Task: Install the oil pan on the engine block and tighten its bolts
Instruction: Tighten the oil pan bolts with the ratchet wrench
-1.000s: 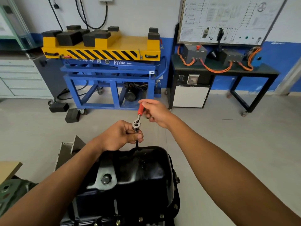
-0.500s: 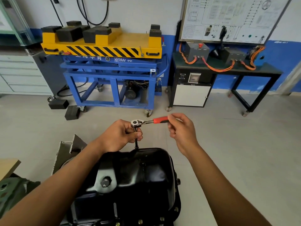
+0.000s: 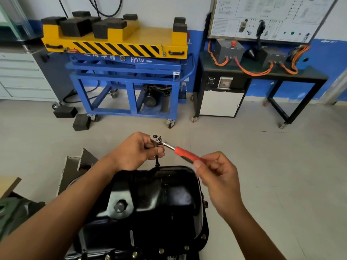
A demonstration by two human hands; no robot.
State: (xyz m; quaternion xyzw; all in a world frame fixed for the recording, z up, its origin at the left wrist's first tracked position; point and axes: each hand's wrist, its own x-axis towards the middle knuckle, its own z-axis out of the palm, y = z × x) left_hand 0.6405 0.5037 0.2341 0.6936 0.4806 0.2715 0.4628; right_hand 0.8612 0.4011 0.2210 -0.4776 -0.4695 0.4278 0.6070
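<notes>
White "HYX.." txt + blurred Chinese chars on blue lift cart crossbeam

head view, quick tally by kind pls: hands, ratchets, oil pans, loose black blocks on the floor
hands: 2, left hand and right hand, the fingers of both on the ratchet
ratchet: 1
oil pan: 1
black blocks on the floor: 2
total: 6

L hand grips ratchet head, R hand pinches red handle; extension drops to oil pan far rim, prob. on a bolt.
</notes>
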